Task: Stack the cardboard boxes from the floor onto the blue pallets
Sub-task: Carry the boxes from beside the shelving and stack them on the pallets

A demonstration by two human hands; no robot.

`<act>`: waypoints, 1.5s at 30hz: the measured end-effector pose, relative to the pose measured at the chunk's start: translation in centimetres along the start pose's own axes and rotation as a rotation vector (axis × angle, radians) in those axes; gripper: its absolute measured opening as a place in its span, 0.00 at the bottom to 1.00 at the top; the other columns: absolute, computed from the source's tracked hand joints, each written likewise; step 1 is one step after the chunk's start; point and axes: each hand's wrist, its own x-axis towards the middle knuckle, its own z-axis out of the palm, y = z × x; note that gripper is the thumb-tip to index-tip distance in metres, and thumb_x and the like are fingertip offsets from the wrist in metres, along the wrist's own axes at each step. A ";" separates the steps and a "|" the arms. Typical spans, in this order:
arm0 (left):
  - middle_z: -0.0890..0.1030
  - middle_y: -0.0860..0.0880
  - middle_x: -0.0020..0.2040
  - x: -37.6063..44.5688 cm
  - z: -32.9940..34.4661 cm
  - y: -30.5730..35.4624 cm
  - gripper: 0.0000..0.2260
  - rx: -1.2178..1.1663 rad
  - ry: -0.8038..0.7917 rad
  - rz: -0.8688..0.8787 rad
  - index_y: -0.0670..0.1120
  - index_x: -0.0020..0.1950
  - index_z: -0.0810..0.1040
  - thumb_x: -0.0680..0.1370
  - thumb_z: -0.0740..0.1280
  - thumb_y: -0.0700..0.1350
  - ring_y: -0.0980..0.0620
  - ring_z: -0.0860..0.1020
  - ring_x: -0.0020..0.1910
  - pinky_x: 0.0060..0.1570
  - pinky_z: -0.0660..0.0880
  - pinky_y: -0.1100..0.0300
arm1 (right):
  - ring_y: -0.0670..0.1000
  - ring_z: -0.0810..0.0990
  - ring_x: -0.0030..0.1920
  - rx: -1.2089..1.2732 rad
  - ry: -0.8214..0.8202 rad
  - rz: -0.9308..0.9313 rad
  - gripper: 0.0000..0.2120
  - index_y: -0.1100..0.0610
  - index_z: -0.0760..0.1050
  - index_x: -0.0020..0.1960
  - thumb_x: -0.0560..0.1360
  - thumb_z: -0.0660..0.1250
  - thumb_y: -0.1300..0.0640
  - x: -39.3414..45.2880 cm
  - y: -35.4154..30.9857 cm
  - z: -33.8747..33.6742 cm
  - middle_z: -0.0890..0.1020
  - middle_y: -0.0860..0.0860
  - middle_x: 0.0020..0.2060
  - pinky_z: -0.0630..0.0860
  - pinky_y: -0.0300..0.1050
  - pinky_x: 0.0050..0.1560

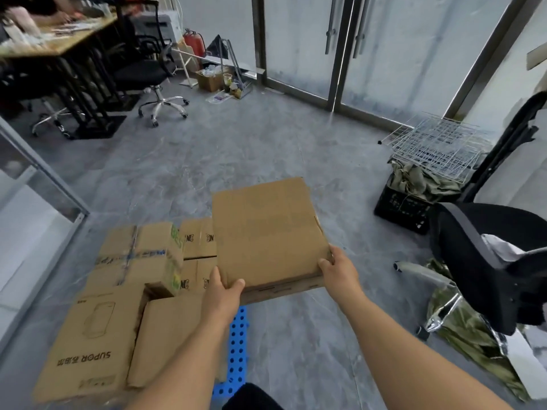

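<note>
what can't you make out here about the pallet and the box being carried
Head view only:
- blue pallet: mostly covered by the stacked boxes and the left hand.
- held box: underside hidden; right hand fingers go under it.
- Box lettering: blurred.

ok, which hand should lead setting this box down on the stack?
Left, probably. The left hand grips the held box at the corner beside the stacked boxes on the blue pallet; the right hand holds the far corner.
</note>
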 end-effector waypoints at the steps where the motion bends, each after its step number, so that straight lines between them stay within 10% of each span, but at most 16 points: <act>1: 0.57 0.48 0.76 0.5 0.3 0.2 0.33 -0.008 0.017 -0.005 0.46 0.77 0.48 0.78 0.64 0.48 0.49 0.58 0.74 0.70 0.57 0.56 | 0.50 0.72 0.49 0.004 -0.015 -0.008 0.20 0.52 0.65 0.70 0.78 0.56 0.58 0.9 -0.2 0.0 0.75 0.51 0.56 0.69 0.45 0.48; 12: 0.57 0.49 0.76 9.8 1.0 1.4 0.34 -0.163 0.166 -0.146 0.47 0.77 0.49 0.78 0.65 0.47 0.49 0.58 0.74 0.69 0.58 0.55 | 0.49 0.70 0.51 -0.074 -0.230 -0.037 0.22 0.52 0.61 0.73 0.79 0.58 0.57 12.7 -4.6 4.0 0.72 0.47 0.54 0.69 0.45 0.51; 16: 0.68 0.62 0.53 13.4 1.2 1.4 0.23 -0.186 0.227 -0.215 0.47 0.69 0.62 0.77 0.65 0.46 0.50 0.67 0.60 0.55 0.63 0.61 | 0.54 0.74 0.51 -0.208 -0.312 -0.074 0.21 0.53 0.62 0.71 0.79 0.58 0.57 17.8 -7.3 6.5 0.73 0.49 0.50 0.71 0.49 0.49; 21: 0.59 0.50 0.76 16.4 0.4 1.2 0.33 -0.284 0.275 -0.306 0.49 0.77 0.49 0.77 0.64 0.46 0.50 0.61 0.73 0.71 0.60 0.54 | 0.53 0.72 0.54 -0.290 -0.396 -0.111 0.21 0.56 0.63 0.71 0.79 0.59 0.59 22.0 -9.1 10.5 0.73 0.52 0.59 0.71 0.49 0.55; 26: 0.70 0.50 0.67 17.9 0.6 -0.1 0.30 -0.306 0.349 -0.404 0.44 0.75 0.56 0.76 0.65 0.42 0.54 0.69 0.61 0.60 0.65 0.62 | 0.56 0.73 0.57 -0.412 -0.517 -0.089 0.23 0.56 0.61 0.72 0.79 0.59 0.59 24.9 -9.0 13.8 0.72 0.55 0.64 0.69 0.46 0.52; 37: 0.62 0.49 0.75 23.3 8.7 -0.5 0.30 -0.538 0.613 -0.728 0.48 0.77 0.51 0.78 0.62 0.41 0.49 0.64 0.71 0.68 0.60 0.57 | 0.55 0.76 0.56 -0.668 -0.874 -0.273 0.21 0.55 0.66 0.69 0.76 0.62 0.62 37.2 -9.4 21.5 0.77 0.54 0.60 0.70 0.44 0.51; 45: 0.68 0.51 0.71 28.6 13.7 -3.4 0.28 -0.640 0.686 -0.897 0.53 0.77 0.51 0.80 0.58 0.43 0.50 0.73 0.58 0.50 0.69 0.58 | 0.55 0.72 0.64 -0.835 -1.027 -0.389 0.25 0.51 0.59 0.74 0.78 0.59 0.56 42.7 -8.4 28.4 0.70 0.52 0.68 0.68 0.49 0.61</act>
